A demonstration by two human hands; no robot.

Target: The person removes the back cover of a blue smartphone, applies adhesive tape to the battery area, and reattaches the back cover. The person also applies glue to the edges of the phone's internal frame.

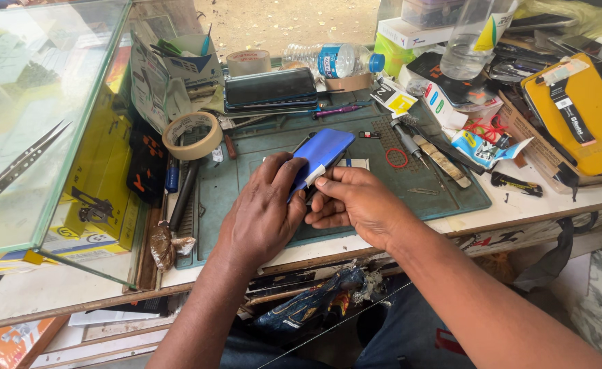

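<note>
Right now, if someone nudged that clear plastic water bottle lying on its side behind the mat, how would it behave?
The clear plastic water bottle with the blue cap lies on its side, so it would probably roll. It looks nearly empty, so likely light. Thin ribbed walls might dent when squeezed.

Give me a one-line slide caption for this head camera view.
Both hands, left and right, grip a blue phone over a green work mat on a cluttered repair bench.

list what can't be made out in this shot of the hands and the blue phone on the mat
Head view only:
- Blue phone: its near end and front face are hidden by the left hand and right hand.
- What the right hand's fingertips pinch at the phone's edge: too small to tell.
- Green work mat: its near middle is covered by both hands.
- Yellow case: cut off by the right frame edge.
</note>
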